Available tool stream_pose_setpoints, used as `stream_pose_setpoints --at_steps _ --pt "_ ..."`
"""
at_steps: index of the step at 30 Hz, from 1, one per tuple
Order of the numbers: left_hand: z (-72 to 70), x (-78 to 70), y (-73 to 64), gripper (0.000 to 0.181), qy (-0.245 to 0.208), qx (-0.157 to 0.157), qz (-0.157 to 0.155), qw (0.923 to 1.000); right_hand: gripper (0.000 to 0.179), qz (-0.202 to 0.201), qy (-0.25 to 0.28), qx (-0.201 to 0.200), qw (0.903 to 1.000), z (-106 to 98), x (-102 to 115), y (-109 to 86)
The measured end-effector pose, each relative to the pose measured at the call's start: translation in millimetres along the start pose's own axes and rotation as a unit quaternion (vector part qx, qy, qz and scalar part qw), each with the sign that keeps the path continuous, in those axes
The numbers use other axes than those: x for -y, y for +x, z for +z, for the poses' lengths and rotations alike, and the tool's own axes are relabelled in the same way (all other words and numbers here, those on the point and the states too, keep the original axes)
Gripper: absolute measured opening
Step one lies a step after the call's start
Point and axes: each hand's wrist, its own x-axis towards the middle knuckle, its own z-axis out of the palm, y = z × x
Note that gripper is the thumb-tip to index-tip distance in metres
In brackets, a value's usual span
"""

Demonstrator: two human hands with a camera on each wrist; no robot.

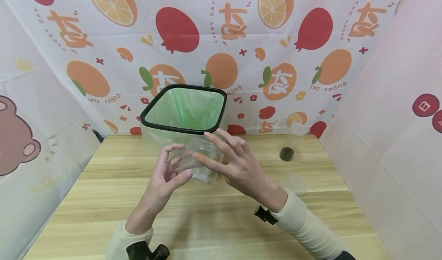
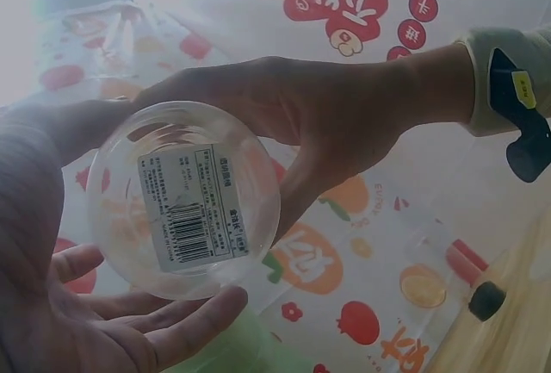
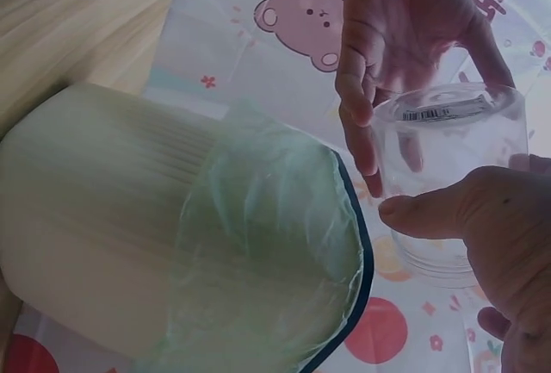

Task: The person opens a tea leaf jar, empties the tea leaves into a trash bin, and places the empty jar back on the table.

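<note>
A clear plastic jar (image 1: pixel 202 160) is held in the air in front of the bin, tilted. A white barcode label (image 2: pixel 194 205) on its round base faces the left wrist camera. My left hand (image 1: pixel 165 177) curves round the jar from the left, thumb and fingertips at its base end. From the other side my right hand (image 1: pixel 238 164) grips it, its thumb (image 3: pixel 430 216) lying along the wall and its fingers reaching over toward the far end. In the head view the fingers partly cover the jar.
Behind the hands stands a bin with a black rim (image 1: pixel 183 130) and a green bag liner (image 1: pixel 193 106). To the right are a clear container with a dark end (image 1: pixel 286 153) and a thin clear disc (image 1: pixel 295 184) on the wooden table (image 1: pixel 103 198). Printed cloth (image 1: pixel 241 110) hangs behind.
</note>
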Motion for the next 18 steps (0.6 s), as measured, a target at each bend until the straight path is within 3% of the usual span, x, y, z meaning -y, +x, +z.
stream_pose_setpoints --at_steps 9,13,18 --pt "0.7 9.5 -0.3 0.090 -0.042 0.073 0.007 0.9964 0.085 0.002 0.002 0.013 0.9999 3.7 0.0 -7.7" --pt "2.8 14.7 -0.4 0.099 -0.049 0.087 0.014 0.9949 0.094 0.010 0.008 0.019 0.9997 5.4 -0.5 -9.8" --pt "6.2 21.6 -2.6 0.095 -0.030 0.083 0.024 0.9958 0.102 0.036 0.047 0.028 0.9979 6.6 -0.5 -14.8"
